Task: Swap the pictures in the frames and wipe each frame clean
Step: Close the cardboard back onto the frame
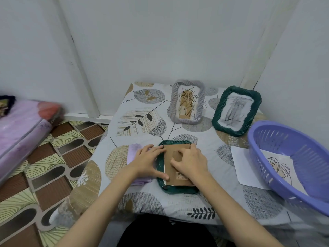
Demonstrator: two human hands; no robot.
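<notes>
Both hands work a face-down green frame (175, 188): left hand (148, 162) lies flat along its edge, right hand (191, 164) presses curled fingers on the brown backing (170, 157).

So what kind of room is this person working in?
Probably a home, perhaps a bedroom corner: a low table under a leaf-print cloth, a mattress lying on patterned flooring, and a plastic basket beside the picture frames.

Face-down dark green wicker frame (175, 188) lies front centre on leaf-print tablecloth (142, 122). Behind it stand grey wicker frame (186, 102) and, to the right, second green wicker frame (236, 111). Purple plastic basket (292, 161) sits far right.
</notes>
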